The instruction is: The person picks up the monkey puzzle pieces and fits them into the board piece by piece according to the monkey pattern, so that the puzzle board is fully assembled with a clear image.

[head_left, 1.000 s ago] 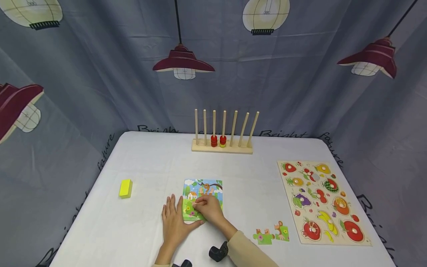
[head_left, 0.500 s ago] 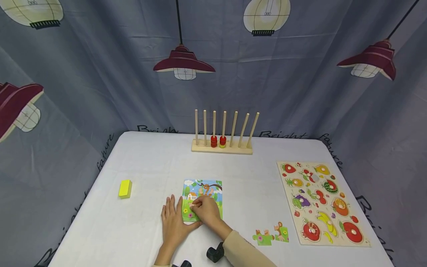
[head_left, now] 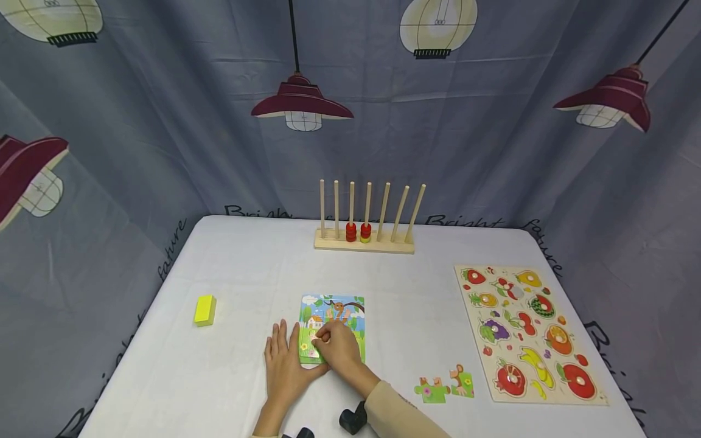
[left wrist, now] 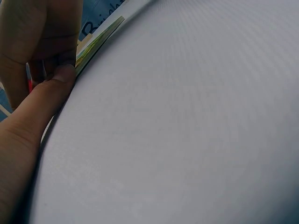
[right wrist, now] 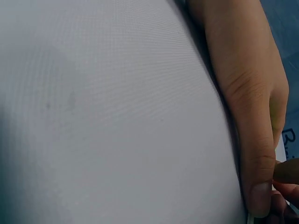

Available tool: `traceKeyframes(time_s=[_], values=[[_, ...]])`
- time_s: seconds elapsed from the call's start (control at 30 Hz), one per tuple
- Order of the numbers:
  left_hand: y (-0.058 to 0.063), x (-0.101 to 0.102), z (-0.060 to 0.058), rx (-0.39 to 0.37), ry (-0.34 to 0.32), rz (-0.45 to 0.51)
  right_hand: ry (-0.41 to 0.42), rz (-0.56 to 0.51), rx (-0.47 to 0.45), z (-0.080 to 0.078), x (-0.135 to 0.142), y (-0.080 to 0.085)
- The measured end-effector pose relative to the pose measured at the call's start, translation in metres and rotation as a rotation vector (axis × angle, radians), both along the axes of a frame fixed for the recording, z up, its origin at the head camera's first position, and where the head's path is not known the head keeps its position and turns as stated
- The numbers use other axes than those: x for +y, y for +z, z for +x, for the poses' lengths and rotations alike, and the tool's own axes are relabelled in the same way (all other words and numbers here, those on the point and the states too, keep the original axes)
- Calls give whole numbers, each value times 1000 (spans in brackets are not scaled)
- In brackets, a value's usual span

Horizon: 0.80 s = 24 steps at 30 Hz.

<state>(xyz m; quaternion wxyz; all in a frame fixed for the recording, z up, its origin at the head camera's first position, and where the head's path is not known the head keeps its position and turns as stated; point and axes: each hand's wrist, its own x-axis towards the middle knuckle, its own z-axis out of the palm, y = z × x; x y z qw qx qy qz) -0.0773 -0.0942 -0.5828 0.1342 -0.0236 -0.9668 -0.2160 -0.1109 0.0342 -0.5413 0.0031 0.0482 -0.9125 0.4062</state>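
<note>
On the white table lies a square picture puzzle [head_left: 331, 302] with a squirrel, a house and green grass. My left hand [head_left: 287, 371] lies along its left and lower edge, fingers straight and spread, thumb at the near edge. Over the puzzle's lower half, my right hand [head_left: 341, 351] has curled fingers; thumb and index pinch a green puzzle piece [head_left: 313, 353] at the lower left, mostly covered by the fingertips. In the left wrist view the puzzle's edge [left wrist: 96, 49] shows beyond the thumb. Two loose puzzle pieces [head_left: 432, 390] lie to the right of my right forearm.
A wooden fruit peg board [head_left: 523, 340] lies at the right side. At the back stands a wooden peg rack [head_left: 364, 244] with red and yellow rings on two pegs. A yellow block [head_left: 205, 310] sits at the left. A grey curtain [head_left: 350, 158] hangs behind the table.
My right hand has shifted slightly left and toward me over the puzzle's lower left. The piece there looked tilted earlier and now lies flatter. My left hand has hardly moved.
</note>
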Motion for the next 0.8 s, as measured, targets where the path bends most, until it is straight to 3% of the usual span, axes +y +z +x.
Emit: traceKeyframes(time_s=[0.2,0.57,0.8], values=[[-1,0,0,42,6,-2,25,40,55,5,0,-3],[1,-1,0,5,-3,-2,72,103,75,11,-1,-3],[2,0,0,-2,-1,-3,111,33,49,10,2,-2]])
